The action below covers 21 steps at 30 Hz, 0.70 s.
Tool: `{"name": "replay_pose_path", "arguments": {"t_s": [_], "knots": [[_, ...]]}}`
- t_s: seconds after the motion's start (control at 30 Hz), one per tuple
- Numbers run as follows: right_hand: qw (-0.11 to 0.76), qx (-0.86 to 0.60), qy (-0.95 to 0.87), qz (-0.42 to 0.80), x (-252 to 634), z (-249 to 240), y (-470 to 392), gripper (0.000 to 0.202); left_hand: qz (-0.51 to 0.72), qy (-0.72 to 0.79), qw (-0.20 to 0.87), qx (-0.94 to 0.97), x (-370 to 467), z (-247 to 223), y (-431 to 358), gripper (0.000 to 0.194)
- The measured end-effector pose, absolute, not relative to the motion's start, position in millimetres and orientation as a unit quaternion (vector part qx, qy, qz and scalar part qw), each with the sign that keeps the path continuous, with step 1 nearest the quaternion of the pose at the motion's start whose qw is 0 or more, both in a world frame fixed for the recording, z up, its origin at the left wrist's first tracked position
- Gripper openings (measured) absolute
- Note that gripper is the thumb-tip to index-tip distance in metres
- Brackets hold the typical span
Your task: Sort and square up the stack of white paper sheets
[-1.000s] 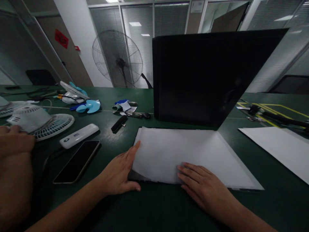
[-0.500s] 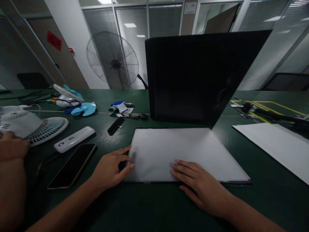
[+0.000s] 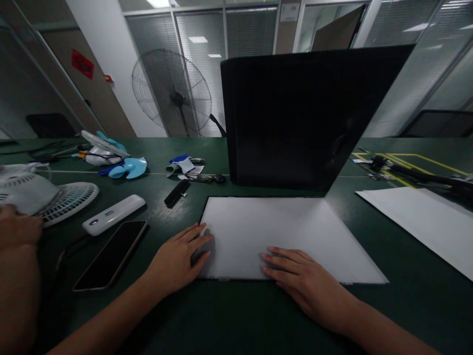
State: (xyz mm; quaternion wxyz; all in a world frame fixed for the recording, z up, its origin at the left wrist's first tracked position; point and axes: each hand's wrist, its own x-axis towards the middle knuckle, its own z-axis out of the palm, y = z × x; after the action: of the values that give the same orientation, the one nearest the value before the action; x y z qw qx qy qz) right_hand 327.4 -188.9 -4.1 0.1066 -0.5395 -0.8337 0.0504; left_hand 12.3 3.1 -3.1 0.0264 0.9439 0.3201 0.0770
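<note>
A white sheet (image 3: 281,231) lies flat on a thin dark panel on the green table (image 3: 236,315). My left hand (image 3: 179,261) rests at the sheet's near left corner, fingertips touching its edge. My right hand (image 3: 301,281) lies flat with spread fingers on the near edge of the sheet. Neither hand grips anything. Behind the sheet a large black panel (image 3: 303,118) stands upright.
A black phone (image 3: 111,254), a white power bank (image 3: 113,214) and a small black bar (image 3: 177,192) lie to the left. Another person's hand (image 3: 16,229) touches a white fan grille (image 3: 55,195) at the far left. Blue fan blades (image 3: 127,167) and a second white sheet (image 3: 424,219) also lie on the table.
My left hand shifted from beside the sheet's left edge onto its near left corner. The sheet now lies flatter and squarer on the dark panel. My right hand barely moved.
</note>
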Motion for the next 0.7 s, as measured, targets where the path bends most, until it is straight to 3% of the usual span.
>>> {"name": "replay_pose_path", "arguments": {"t_s": [0.2, 0.33, 0.43, 0.53, 0.7], "knots": [[0.12, -0.536, -0.833, 0.067, 327, -5, -191, 0.046, 0.044, 0.297, 0.024, 0.954, 14, 1, -2, 0.055], [0.135, -0.566, -0.813, 0.007, 350, -8, -188, 0.044, 0.03, 0.306, 0.022, 0.951, 14, 3, -5, 0.063], [0.142, -0.662, -0.729, -0.099, 408, -11, -188, 0.044, 0.032, 0.307, 0.025, 0.951, 14, 2, -5, 0.062], [0.098, -0.775, -0.593, -0.195, 493, -17, -202, 0.053, 0.037, 0.304, 0.03, 0.952, 14, 1, -4, 0.062], [0.057, -0.887, -0.386, -0.247, 613, -44, -248, 0.07, 0.032, 0.305, 0.029, 0.951, 13, 0, -3, 0.062]]}}
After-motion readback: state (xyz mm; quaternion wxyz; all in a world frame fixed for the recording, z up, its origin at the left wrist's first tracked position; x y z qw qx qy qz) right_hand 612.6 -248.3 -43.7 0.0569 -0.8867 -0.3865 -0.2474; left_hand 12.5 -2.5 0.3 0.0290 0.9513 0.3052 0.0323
